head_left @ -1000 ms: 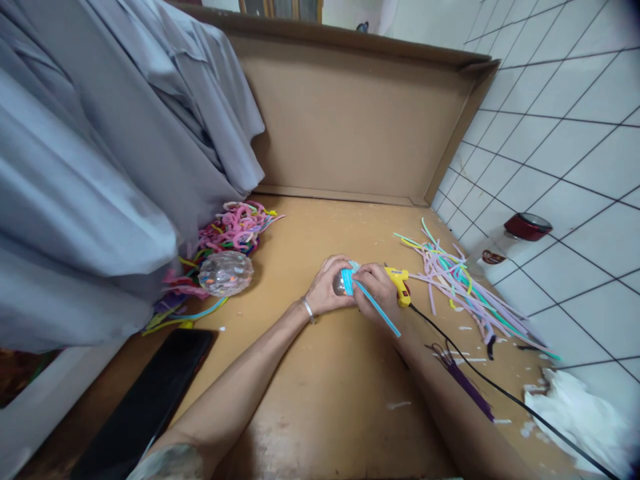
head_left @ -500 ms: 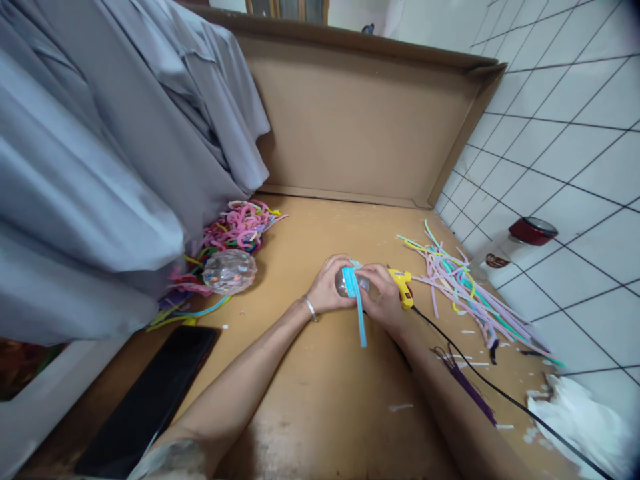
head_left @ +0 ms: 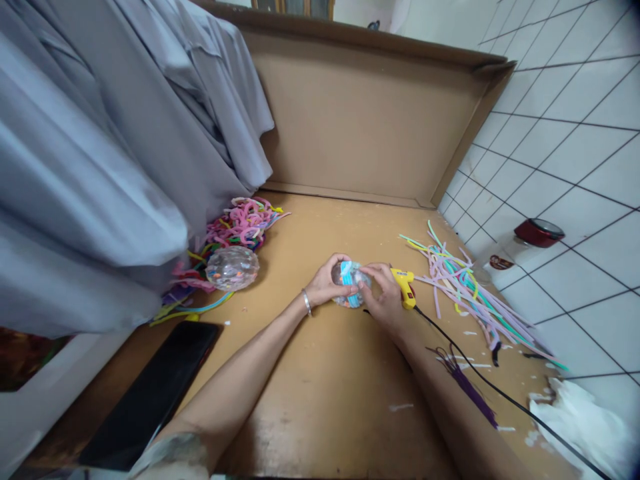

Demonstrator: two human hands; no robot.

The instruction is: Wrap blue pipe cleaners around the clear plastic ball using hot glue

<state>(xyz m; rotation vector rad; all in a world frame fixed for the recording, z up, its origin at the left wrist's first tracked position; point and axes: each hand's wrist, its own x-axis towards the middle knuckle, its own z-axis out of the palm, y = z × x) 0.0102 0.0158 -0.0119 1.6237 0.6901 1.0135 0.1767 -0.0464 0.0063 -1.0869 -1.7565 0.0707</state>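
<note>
Between my hands, over the middle of the table, is a clear rounded plastic container (head_left: 341,275) with light-blue pipe cleaners (head_left: 349,283) lying in bands across it. My left hand (head_left: 326,283) wraps round its left side, thumb on the near face by the blue bands. On the opposite side, my right hand (head_left: 383,290) grips the container with bent fingers, the fingertips close to the blue strips. A yellow glue gun (head_left: 404,287) lies just beyond the right hand, its front part hidden behind that hand.
At left, a second clear round container (head_left: 233,268) rests against a heap of coloured pipe cleaners (head_left: 245,223), near a black phone-like slab (head_left: 153,393). Loose pipe cleaners (head_left: 463,287), a red-lidded jar (head_left: 520,243), purple strands (head_left: 467,387) and a black cord (head_left: 480,383) lie right. Cardboard (head_left: 360,120) stands behind.
The blue pipe cleaner end that hung toward me from the container no longer hangs there; the blue now lies against the container. My left thumb has come onto its near face.
</note>
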